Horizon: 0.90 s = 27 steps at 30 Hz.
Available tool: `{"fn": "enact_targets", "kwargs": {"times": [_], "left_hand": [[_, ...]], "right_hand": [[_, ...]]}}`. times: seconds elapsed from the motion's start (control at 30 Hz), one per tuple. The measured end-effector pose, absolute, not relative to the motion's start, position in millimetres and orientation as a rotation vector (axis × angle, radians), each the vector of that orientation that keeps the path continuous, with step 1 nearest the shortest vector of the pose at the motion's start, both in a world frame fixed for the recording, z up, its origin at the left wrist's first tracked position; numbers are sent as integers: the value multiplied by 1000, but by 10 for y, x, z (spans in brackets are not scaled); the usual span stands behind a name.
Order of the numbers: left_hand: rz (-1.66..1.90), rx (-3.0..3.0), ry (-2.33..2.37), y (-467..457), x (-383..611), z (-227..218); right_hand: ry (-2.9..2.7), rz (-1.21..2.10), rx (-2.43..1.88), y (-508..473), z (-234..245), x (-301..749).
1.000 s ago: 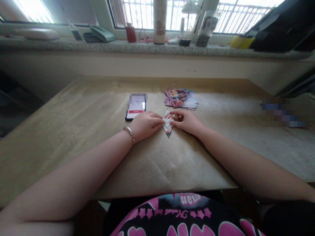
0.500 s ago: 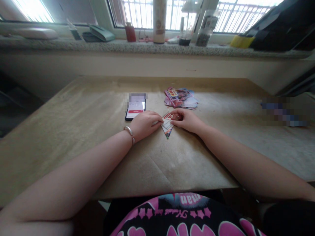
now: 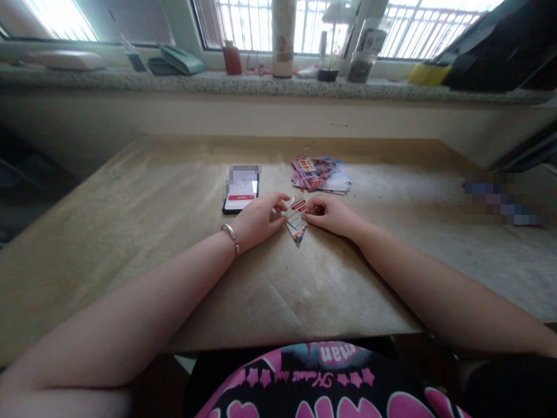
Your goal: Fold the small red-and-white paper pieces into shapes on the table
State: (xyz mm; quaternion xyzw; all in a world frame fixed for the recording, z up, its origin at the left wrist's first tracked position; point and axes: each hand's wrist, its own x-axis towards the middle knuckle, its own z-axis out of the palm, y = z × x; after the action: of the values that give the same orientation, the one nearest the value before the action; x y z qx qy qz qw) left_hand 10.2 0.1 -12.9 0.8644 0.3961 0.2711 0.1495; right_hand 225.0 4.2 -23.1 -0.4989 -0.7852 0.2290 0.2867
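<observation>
A small folded paper [image 3: 297, 222], white with red printed bars and a colourful pointed lower tip, lies on the table between my hands. My right hand [image 3: 334, 215] pinches its right edge, thumb below and curled fingers above. At its left edge is my left hand [image 3: 260, 217], with a silver bracelet on the wrist. Its thumb and index finger are spread apart, their tips by the paper's edge; whether they touch it is hard to tell. The fingers partly cover the paper's sides.
A phone [image 3: 241, 200] with a lit screen lies just beyond my left hand. Behind the paper is a fanned stack of printed cards [image 3: 322, 174]. A blurred item [image 3: 500, 200] lies far right. Bottles and other things stand on the stone windowsill [image 3: 256, 86].
My left hand's fingers have lifted and parted from lying flat against the paper, uncovering more of its upper left. The right hand keeps its pinch in about the same place.
</observation>
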Motion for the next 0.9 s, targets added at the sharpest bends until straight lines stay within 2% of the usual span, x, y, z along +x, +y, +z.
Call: {"fn": "enact_targets", "kwargs": {"times": [0.23, 0.53, 0.6, 0.77, 0.9], "left_hand": [[648, 2684, 1122, 36, 150, -118], [527, 2967, 1066, 37, 154, -117], [534, 2997, 1070, 45, 152, -118], [570, 3041, 1043, 80, 142, -127], [610, 3040, 969, 84, 127, -119]], "right_hand": [[-2135, 619, -1295, 51, -259, 2265], [-2266, 444, -1064, 41, -220, 2280], [-2322, 359, -1039, 40, -202, 2278], [-2518, -109, -1020, 21, -170, 2276], [-2556, -119, -988, -7, -163, 2280]]}}
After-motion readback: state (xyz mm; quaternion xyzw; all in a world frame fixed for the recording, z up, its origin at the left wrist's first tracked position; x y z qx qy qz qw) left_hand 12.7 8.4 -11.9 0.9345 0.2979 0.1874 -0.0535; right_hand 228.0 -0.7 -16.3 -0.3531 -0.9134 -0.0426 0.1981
